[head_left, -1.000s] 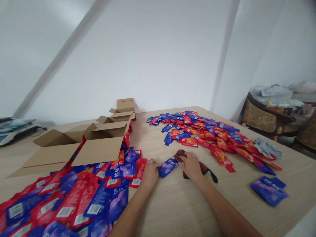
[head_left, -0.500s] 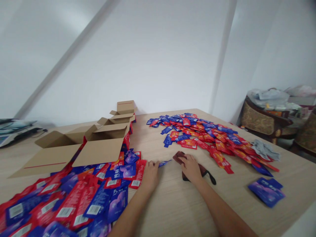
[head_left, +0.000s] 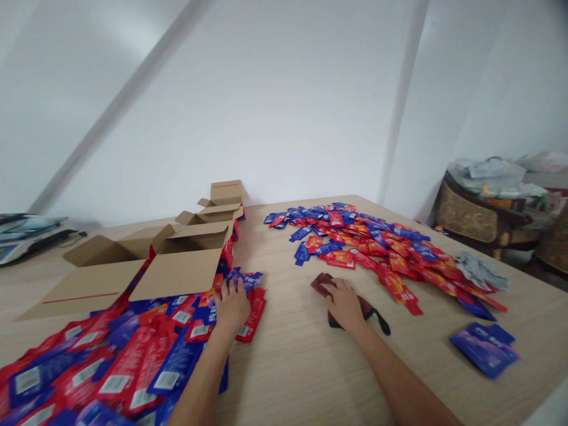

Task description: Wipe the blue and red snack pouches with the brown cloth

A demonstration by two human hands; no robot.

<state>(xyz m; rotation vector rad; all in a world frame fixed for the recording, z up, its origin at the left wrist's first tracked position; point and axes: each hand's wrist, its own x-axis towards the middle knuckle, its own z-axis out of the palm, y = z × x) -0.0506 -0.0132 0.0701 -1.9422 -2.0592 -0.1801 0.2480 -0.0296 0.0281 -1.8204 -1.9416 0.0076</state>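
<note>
My left hand [head_left: 231,306] rests on the right edge of the near-left pile of red and blue packets [head_left: 146,355]. Its fingers are spread over the packets, and a small blue packet [head_left: 249,279] lies by the fingertips. My right hand [head_left: 345,302] is wrapped over a dark brown, elongated handheld object [head_left: 322,283] on the table. A black strap [head_left: 383,324] loops out from that object's near end. The palm hides its middle, so its exact kind cannot be made out.
Open cardboard boxes [head_left: 177,272] stand in a row behind the near-left pile. A second heap of red and blue packets [head_left: 368,236] spreads across the far right, with a grey cloth [head_left: 481,271] at its end. Blue packets [head_left: 484,349] lie at the near right.
My left hand has moved left from the bare table onto the pile, and the small blue packet went with it. The right hand stays on the brown object.
</note>
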